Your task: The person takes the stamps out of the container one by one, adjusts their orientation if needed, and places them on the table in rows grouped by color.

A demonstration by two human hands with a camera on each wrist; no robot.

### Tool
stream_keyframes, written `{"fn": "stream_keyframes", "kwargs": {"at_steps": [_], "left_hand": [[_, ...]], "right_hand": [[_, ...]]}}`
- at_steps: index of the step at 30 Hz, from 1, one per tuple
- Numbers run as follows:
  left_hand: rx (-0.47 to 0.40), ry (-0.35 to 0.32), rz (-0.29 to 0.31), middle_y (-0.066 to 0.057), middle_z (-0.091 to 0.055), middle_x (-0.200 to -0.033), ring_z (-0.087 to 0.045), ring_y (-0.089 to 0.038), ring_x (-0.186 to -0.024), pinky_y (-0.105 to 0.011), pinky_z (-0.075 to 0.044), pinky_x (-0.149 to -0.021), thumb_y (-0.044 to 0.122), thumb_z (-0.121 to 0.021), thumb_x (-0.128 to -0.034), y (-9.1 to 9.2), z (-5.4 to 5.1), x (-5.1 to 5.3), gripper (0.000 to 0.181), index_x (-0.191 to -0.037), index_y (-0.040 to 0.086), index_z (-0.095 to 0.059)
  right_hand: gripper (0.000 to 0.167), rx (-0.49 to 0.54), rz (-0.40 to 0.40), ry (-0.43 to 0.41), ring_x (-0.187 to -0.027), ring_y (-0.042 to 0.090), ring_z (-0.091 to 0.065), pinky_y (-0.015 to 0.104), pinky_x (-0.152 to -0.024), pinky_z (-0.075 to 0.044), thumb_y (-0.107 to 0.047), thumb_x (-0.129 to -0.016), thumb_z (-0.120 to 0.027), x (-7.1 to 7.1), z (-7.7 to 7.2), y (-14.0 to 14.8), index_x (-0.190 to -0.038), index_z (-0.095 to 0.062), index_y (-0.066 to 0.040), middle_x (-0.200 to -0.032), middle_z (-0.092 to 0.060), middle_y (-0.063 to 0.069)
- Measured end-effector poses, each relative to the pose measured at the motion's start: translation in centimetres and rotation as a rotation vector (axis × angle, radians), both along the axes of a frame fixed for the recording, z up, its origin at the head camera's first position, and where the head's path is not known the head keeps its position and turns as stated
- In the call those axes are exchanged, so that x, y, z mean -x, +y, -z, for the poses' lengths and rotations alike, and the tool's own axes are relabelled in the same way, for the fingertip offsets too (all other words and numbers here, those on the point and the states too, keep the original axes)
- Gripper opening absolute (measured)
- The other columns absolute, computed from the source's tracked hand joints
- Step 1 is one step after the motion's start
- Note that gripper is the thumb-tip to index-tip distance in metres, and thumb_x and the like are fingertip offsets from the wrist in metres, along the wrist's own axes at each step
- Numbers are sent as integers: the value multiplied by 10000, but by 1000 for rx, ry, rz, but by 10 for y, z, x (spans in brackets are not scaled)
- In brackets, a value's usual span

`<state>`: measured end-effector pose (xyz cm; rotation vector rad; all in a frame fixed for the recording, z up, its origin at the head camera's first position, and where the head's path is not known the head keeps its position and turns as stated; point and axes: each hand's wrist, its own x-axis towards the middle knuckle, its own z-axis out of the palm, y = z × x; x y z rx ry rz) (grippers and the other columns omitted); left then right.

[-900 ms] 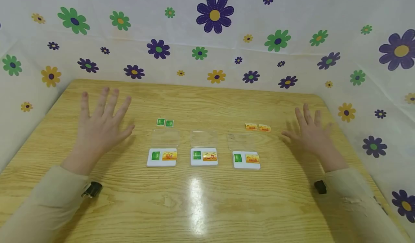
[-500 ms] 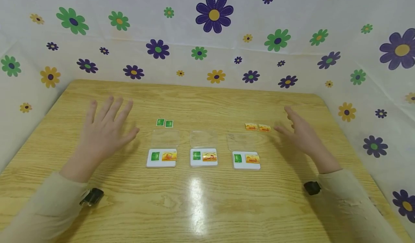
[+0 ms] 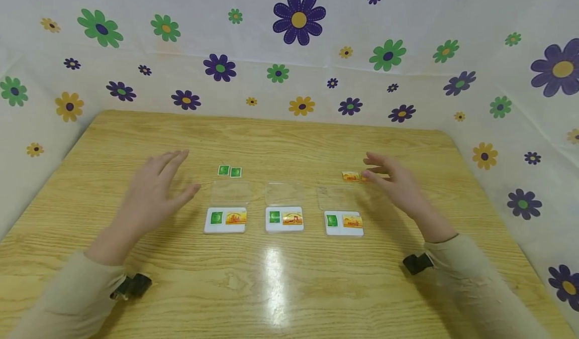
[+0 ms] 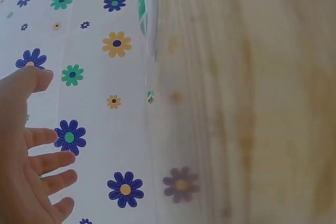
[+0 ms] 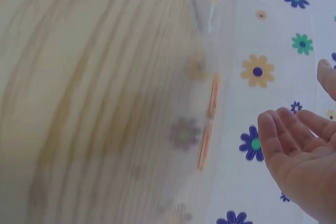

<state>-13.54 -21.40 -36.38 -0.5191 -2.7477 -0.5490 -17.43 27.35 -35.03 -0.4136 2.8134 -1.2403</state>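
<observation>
Hovering empty, loosely extended, the left hand [image 3: 149, 194] flanks green squares [image 3: 223, 170], the right hand [image 3: 402, 191] orange rectangles [image 3: 350, 176], apparently sorted for reach.

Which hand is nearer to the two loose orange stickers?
Right. The right hand is just right of the loose orange stickers, partly covering one in the head view; the left hand is left of the loose green stickers.

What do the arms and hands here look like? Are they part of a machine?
No, they are a person's. The left hand and right hand are ungloved. The left sleeve and right sleeve are long and pale beige. A small, black, boxy left device and matching right device sit by the cuffs. No cables show.
</observation>
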Motion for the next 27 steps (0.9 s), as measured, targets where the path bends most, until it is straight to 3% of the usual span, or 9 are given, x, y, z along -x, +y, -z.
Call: {"fn": "stream_keyframes", "kwargs": {"at_steps": [5,8,14,21,27], "left_hand": [[-198,-154,4,-195,-358,-1459,-315,-411,-1314,-642,-261,-1028,424,-606,-916,4,2,-6,727,-1487,84,-311],[-280,-203,10,-193,-360,-1461,-303,-413,-1325,-656,-244,-1028,399,-596,-930,8,3,-9,694,-1477,68,-325],[-394,-231,36,-173,-402,-1434,-348,-397,-1295,-665,-268,-1003,357,-593,-943,10,11,-11,641,-1466,74,-353],[-516,-266,82,-132,-448,-1387,-386,-318,-1274,-543,-298,-1066,253,-643,-925,14,19,-15,563,-1402,37,-437],[-599,-328,100,-155,-451,-1365,-390,-340,-1281,-514,-301,-1076,213,-643,-928,16,25,-17,523,-1367,-7,-462]], "right_hand": [[557,69,-38,-51,-1193,316,-508,518,-958,-437,-341,-962,-569,-2,-2,-18,-1429,-420,-76,-1337,-521,161],[558,93,-55,-90,-1167,292,-519,507,-950,-443,-371,-956,-570,-3,-4,-29,-1421,-435,-93,-1341,-519,141],[541,137,-105,-156,-1126,261,-534,486,-940,-448,-399,-950,-568,-3,-3,-52,-1384,-471,-91,-1326,-527,115],[485,208,-153,-206,-1110,261,-532,447,-901,-472,-364,-957,-569,-5,3,-78,-1316,-529,-40,-1284,-561,140],[479,287,-184,-275,-1134,302,-539,467,-942,-465,-349,-959,-571,-7,7,-98,-1311,-537,-27,-1281,-573,127]]}}
